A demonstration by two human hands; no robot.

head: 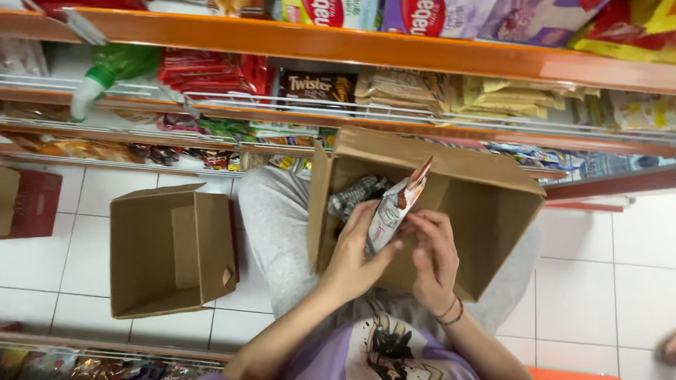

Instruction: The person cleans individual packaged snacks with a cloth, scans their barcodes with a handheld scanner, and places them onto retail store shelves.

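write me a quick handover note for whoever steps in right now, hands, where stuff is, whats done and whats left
Left hand: wrapped around the lower part of a white and brown snack packet, held over the open cardboard box on the lap.
Right hand: fingers pinching the packet's right edge.
Box: more wrapped packets lie in its far left corner; the rest looks bare.
Second cardboard box: open on the tiled floor to the left, nothing visible inside.
Shelves ahead are already lined with packets.
Done: one packet is out of the box and in hand.
Left: that packet and those in the box are not yet shelved.
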